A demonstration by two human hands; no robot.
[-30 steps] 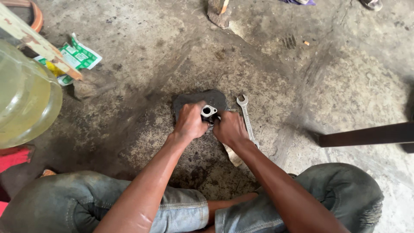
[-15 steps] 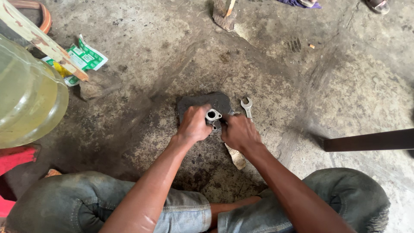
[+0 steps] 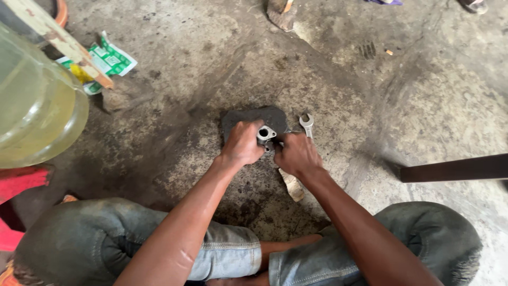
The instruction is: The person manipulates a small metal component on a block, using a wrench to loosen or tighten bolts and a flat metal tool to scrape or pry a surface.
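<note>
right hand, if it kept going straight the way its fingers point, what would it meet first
The right hand points up-left, so it would likely meet the small metal flanged part first, with the left hand just behind; depth is unclear.

At the centre of the frame a metal part (image 3: pixel 266 134) sits on a flat pad (image 3: pixel 254 117) on the floor (image 3: pixel 413 90), between the left hand (image 3: pixel 242 144) and the right hand (image 3: pixel 296 154). A wrench (image 3: pixel 306 124) lies just right of the pad. A large jug (image 3: pixel 37 108) fills the upper left, with a packet (image 3: pixel 108 61) behind it.
</note>
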